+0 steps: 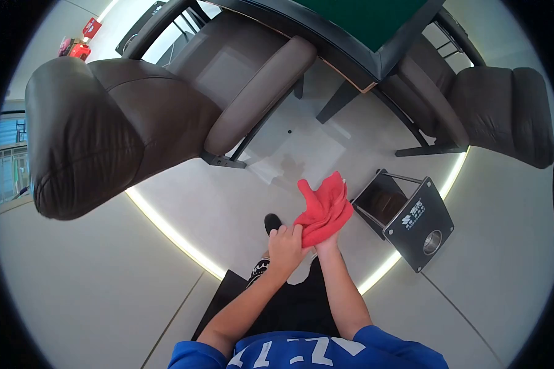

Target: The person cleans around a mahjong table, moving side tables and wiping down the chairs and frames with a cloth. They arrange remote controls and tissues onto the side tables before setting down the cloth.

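Note:
A crumpled red cloth (325, 209) is held up in front of my body, over the pale floor. My left hand (285, 246) is closed on the cloth's lower left edge, fingers bent. The cloth lies over my right hand (328, 242) and covers its fingers; only the wrist and a bit of the palm show beneath it. Both hands are close together, and the cloth's folds point up and away from me.
A large brown leather chair (117, 117) stands at the left, another (498, 111) at the right. A green-topped table (345, 18) with a dark frame is ahead. A small black side stand (420, 224) with a metal cup holder is near my right. A light strip curves along the floor.

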Action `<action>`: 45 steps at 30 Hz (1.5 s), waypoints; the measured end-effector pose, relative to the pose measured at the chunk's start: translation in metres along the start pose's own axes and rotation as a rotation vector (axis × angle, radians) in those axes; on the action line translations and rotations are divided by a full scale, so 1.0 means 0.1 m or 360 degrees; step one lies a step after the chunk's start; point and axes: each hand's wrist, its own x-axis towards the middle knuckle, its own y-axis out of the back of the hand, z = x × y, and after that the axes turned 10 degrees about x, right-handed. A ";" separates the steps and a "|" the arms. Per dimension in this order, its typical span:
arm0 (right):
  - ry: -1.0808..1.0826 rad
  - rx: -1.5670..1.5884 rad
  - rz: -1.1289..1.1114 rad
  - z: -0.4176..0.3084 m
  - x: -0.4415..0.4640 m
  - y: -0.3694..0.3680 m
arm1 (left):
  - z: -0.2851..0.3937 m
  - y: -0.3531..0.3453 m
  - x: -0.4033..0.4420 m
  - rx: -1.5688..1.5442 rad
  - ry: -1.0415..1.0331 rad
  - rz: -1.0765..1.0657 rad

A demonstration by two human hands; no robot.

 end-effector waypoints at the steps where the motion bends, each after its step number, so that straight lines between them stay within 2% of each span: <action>1: 0.0029 -0.0040 0.0001 0.04 0.11 0.00 | 0.04 0.01 0.06 -0.0033 -0.0060 0.0006; 8: 0.0234 -0.0327 -0.0001 -0.11 0.56 0.11 | 0.35 0.21 0.68 0.0044 -0.0293 0.0038; 14: 0.0431 -0.0605 -0.0029 0.07 1.22 0.50 | 0.13 -0.08 1.30 -0.0008 -0.0359 -0.0016; 20: 0.0661 -0.0827 -0.0163 0.59 2.19 1.18 | -0.38 -0.83 1.72 -0.0154 -0.0414 0.0065; 25: 0.0957 -0.0978 -0.0344 1.14 3.17 1.80 | -0.85 -2.00 2.27 -0.0181 -0.0471 0.0237; 27: 0.1105 -0.1024 -0.0402 1.29 3.64 2.00 | -0.97 -2.38 2.50 -0.0301 -0.0323 0.0212; 28: 0.1183 -0.1040 -0.0440 1.31 3.87 2.05 | -1.01 -2.35 2.64 -0.0269 -0.0331 0.0139; 29: 0.1263 -0.1050 -0.0482 1.33 4.11 2.07 | -1.08 -2.29 2.73 -0.0125 -0.0411 0.0264; 31: 0.1415 -0.1070 -0.0530 1.42 4.47 2.16 | -1.14 -1.74 2.77 0.0117 -0.0610 0.0484; 32: 0.1489 -0.1079 -0.0543 1.45 4.69 2.16 | -1.27 -1.49 2.62 0.0170 -0.0812 0.0773; 33: 0.1556 -0.1094 -0.0550 1.46 4.80 2.27 | -1.36 -1.18 2.23 0.0207 -0.0839 0.0876; 35: 0.1676 -0.1124 -0.0617 1.32 5.02 2.28 | -1.84 -1.52 1.47 0.0712 0.0116 0.2422; 36: 0.1722 -0.1156 -0.0650 1.26 5.14 2.26 | -2.18 -1.00 1.60 0.0575 -0.0645 0.2885; 37: 0.1758 -0.1198 -0.0669 1.21 5.20 2.22 | -2.23 -0.71 1.54 0.1721 -0.0014 0.2812; 38: 0.1784 -0.1249 -0.0674 1.18 5.24 2.20 | -2.36 -0.55 1.52 0.1211 0.0136 0.2585; 39: 0.1812 -0.1291 -0.0683 1.17 5.27 2.10 | -2.27 -0.22 1.56 0.0976 0.0065 0.2146; 40: 0.1851 -0.1322 -0.0702 1.19 5.49 1.87 | -2.11 -0.09 1.83 0.0833 0.0143 0.1869; 41: 0.1896 -0.1346 -0.0726 1.22 5.74 1.57 | -2.01 0.18 1.82 0.1353 0.0267 0.1246; 42: 0.1936 -0.1366 -0.0743 1.34 5.86 1.38 | -2.04 0.25 1.80 0.1575 0.0236 0.1029; 43: 0.1987 -0.1391 -0.0754 1.48 5.97 1.26 | -2.01 0.21 1.83 0.1577 0.0245 0.1039; 45: 0.2061 -0.1466 -0.0734 1.86 6.09 1.11 | -1.90 0.09 1.92 0.1198 0.0507 0.1157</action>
